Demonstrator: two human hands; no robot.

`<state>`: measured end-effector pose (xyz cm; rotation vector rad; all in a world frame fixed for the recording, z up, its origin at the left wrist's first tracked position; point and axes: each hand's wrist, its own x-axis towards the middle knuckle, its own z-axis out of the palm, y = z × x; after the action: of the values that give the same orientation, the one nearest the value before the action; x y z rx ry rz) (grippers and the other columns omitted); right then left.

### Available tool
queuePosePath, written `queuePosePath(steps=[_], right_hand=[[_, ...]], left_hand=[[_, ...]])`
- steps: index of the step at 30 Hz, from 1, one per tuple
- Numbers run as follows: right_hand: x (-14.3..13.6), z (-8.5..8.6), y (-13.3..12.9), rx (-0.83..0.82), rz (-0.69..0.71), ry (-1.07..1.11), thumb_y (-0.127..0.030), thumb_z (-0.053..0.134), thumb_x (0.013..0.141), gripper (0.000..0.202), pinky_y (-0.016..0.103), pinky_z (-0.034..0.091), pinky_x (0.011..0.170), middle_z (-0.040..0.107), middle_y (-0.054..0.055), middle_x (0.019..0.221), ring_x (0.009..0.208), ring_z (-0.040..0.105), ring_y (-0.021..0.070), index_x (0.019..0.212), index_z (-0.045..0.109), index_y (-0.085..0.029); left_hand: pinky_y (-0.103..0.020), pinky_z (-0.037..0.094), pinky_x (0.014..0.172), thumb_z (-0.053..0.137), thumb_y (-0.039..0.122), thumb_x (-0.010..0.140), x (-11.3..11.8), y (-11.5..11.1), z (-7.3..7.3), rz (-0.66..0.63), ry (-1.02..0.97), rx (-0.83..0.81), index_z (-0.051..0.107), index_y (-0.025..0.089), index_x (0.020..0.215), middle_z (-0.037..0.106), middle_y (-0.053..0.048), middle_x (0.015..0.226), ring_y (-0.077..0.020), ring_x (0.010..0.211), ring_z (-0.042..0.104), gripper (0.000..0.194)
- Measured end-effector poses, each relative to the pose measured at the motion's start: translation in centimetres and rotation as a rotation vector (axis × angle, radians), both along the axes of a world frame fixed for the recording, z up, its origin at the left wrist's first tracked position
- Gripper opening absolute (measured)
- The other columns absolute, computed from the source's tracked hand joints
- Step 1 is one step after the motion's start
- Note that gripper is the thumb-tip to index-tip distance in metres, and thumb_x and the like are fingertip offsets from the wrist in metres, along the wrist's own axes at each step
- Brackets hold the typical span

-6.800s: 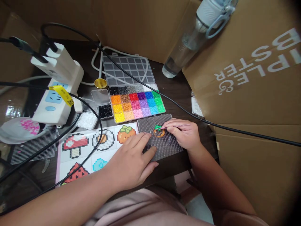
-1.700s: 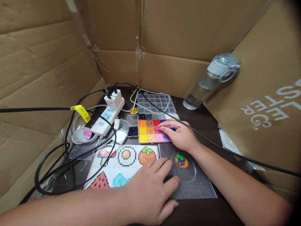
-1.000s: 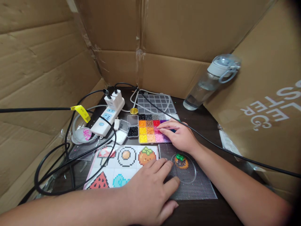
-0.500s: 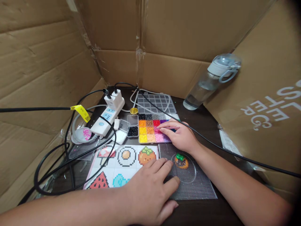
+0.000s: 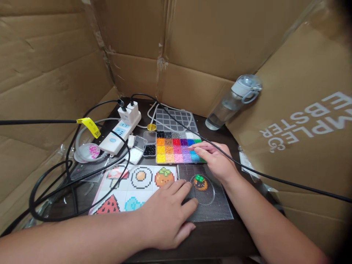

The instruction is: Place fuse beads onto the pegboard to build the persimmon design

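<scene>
Cardboard walls (image 5: pixel 192 44) close in a small dark table (image 5: pixel 220 238) crowded with craft supplies. The right hand (image 5: pixel 217 161) hovers at the near edge of the bead box (image 5: pixel 177 150), its grip closed on thin tweezers (image 5: pixel 199 148) whose tips point left over the purple and pink compartments; whether a bead sits between the tips is too small to tell. Just toward the body from that grip lies the clear pegboard (image 5: pixel 214 209), carrying a small bead figure (image 5: pixel 200 182) in orange, dark and green. The left hand (image 5: pixel 167 216) lies flat with its fingers spread on the pegboard's left edge, holding nothing but pressing the board down. Left of that hand is the pattern sheet (image 5: pixel 134 187) showing a mushroom, an egg, a persimmon and a watermelon slice. Beyond the right grip stand a water bottle (image 5: pixel 231 102), leaning against the cardboard, and a black cable (image 5: pixel 261 174) crossing above the wrist. Farther left are a power strip (image 5: pixel 118 132) and small boxes of black and white beads (image 5: pixel 143 150). The beads look tiny, light and hard, likely to roll or spring away, so they are best pinched gently across the sides with the tweezer tips. The figure is only loose beads on pegs and would probably scatter if the board were bumped.
</scene>
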<state>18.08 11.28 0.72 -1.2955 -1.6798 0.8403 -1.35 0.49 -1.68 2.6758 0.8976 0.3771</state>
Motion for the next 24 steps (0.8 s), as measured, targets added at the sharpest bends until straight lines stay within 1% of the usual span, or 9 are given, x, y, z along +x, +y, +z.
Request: queuePosePath(steps=[2, 6, 9, 11, 13, 16, 18, 24], right_hand=[[0.8, 0.1, -0.7, -0.019, -0.021, 0.055, -0.034, 0.072, 0.079, 0.016, 0.035, 0.056, 0.076, 0.078, 0.006, 0.085, 0.082, 0.072, 0.0228, 0.082, 0.079, -0.02], [2.6, -0.1, -2.5, -0.025, -0.043, 0.036, -0.034, 0.073, 0.08, 0.014, 0.036, 0.055, 0.081, 0.078, 0.005, 0.088, 0.085, 0.072, 0.0225, 0.084, 0.079, -0.022], [4.1, -0.8, -4.5, -0.04, -0.043, 0.085, -0.033, 0.071, 0.082, 0.013, 0.039, 0.055, 0.085, 0.078, 0.006, 0.09, 0.088, 0.072, 0.0232, 0.087, 0.079, -0.023], [5.1, -1.4, -5.9, -0.034, -0.071, 0.109, -0.031, 0.07, 0.084, 0.012, 0.04, 0.055, 0.086, 0.078, 0.006, 0.09, 0.089, 0.071, 0.0229, 0.087, 0.079, -0.024], [5.7, -1.9, -7.4, -0.034, -0.111, 0.063, -0.03, 0.068, 0.085, 0.013, 0.039, 0.055, 0.084, 0.078, 0.007, 0.09, 0.088, 0.07, 0.0226, 0.087, 0.08, -0.024], [6.0, -2.3, -9.2, -0.042, -0.123, -0.044, -0.029, 0.067, 0.086, 0.014, 0.038, 0.055, 0.08, 0.077, 0.007, 0.09, 0.084, 0.068, 0.0222, 0.089, 0.08, -0.026], [5.7, -2.4, -9.8, -0.02, -0.11, -0.059, -0.028, 0.066, 0.086, 0.014, 0.038, 0.056, 0.077, 0.078, 0.006, 0.088, 0.082, 0.068, 0.0218, 0.088, 0.08, -0.027], [4.6, -2.5, -9.5, 0.024, -0.091, -0.047, -0.026, 0.066, 0.085, 0.014, 0.039, 0.057, 0.076, 0.078, 0.007, 0.086, 0.08, 0.069, 0.0224, 0.085, 0.08, -0.025]], left_hand=[[-0.053, 0.036, 0.107, 0.056, 0.046, 0.091, 0.0, 0.0, -0.1, 0.002, -0.012, 0.009, 0.056, 0.018, 0.121, 0.048, -0.018, 0.14, -0.0358, 0.128, 0.045, 0.04], [-0.054, 0.037, 0.106, 0.058, 0.044, 0.091, 0.1, 0.0, -0.4, 0.002, -0.042, 0.025, 0.057, 0.018, 0.119, 0.049, -0.018, 0.138, -0.0363, 0.127, 0.046, 0.039], [-0.056, 0.036, 0.106, 0.058, 0.042, 0.091, 0.0, 0.0, -0.6, 0.0, -0.067, 0.037, 0.058, 0.017, 0.118, 0.049, -0.019, 0.138, -0.037, 0.127, 0.046, 0.037], [-0.055, 0.037, 0.105, 0.059, 0.041, 0.09, 0.0, 0.0, -0.7, -0.002, -0.08, 0.038, 0.058, 0.017, 0.116, 0.05, -0.019, 0.137, -0.0369, 0.127, 0.046, 0.035], [-0.054, 0.039, 0.104, 0.06, 0.039, 0.09, 0.0, 0.0, -0.8, -0.002, -0.095, 0.038, 0.058, 0.017, 0.116, 0.05, -0.019, 0.136, -0.0368, 0.126, 0.046, 0.035], [-0.054, 0.039, 0.103, 0.061, 0.037, 0.089, 0.0, 0.1, -0.8, -0.007, -0.106, 0.04, 0.058, 0.017, 0.117, 0.05, -0.018, 0.135, -0.0369, 0.125, 0.046, 0.035], [-0.054, 0.039, 0.103, 0.061, 0.037, 0.088, 0.0, 0.1, -0.8, -0.012, -0.094, 0.041, 0.058, 0.016, 0.117, 0.05, -0.019, 0.136, -0.0371, 0.125, 0.046, 0.035], [-0.054, 0.038, 0.104, 0.061, 0.037, 0.088, 0.0, 0.1, -0.9, -0.013, -0.097, 0.047, 0.058, 0.016, 0.117, 0.049, -0.019, 0.136, -0.0369, 0.126, 0.045, 0.035]])
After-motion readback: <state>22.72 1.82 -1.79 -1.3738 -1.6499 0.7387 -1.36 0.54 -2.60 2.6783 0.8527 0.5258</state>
